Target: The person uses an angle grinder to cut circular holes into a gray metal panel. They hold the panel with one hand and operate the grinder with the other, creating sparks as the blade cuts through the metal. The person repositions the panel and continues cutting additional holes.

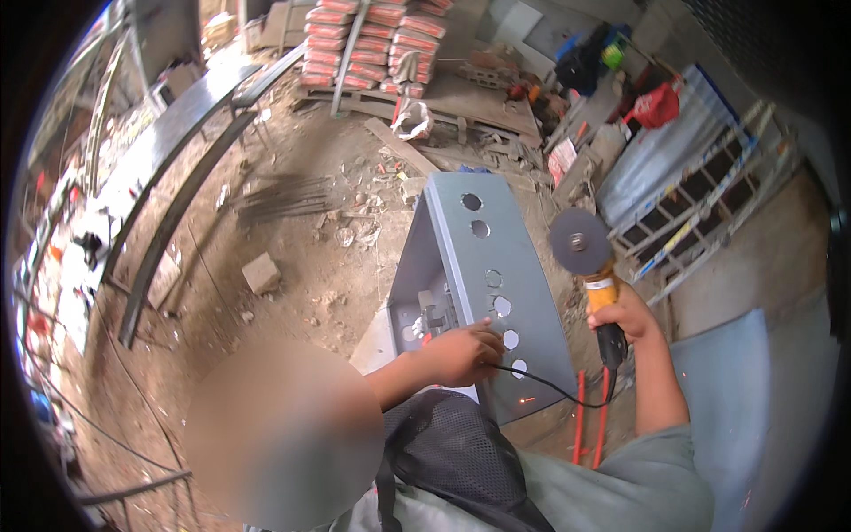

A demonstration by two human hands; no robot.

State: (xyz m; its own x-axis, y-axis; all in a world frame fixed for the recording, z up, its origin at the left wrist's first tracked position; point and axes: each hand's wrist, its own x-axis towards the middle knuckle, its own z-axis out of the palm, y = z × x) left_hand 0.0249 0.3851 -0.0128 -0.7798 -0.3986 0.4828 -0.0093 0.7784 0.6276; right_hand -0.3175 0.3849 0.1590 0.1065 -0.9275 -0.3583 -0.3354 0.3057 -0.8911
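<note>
My right hand (pixel 623 315) is wrapped round the yellow and black body of an angle grinder (pixel 603 289). The grinder's grey disc (pixel 581 241) points up and away, beside a grey sheet-metal box (pixel 523 266) and apart from it. A row of several roundish holes runs along the box's upper face. Over the near part of that face lies my left hand (pixel 463 353), fingers stretched across the edge close to the holes. The grinder's black cord (pixel 554 387) loops from its handle to beneath or beside my left fingers; whether they touch it cannot be told.
Dark steel bars (pixel 182 208) lie along the left. Stacked red-and-white sacks (pixel 372 44) stand on a pallet at the back. A metal ladder-like frame (pixel 709 208) leans at right, near a red bag (pixel 654 105). Orange-red bars (pixel 581 417) lie below the grinder. A blurred patch hides the lower left.
</note>
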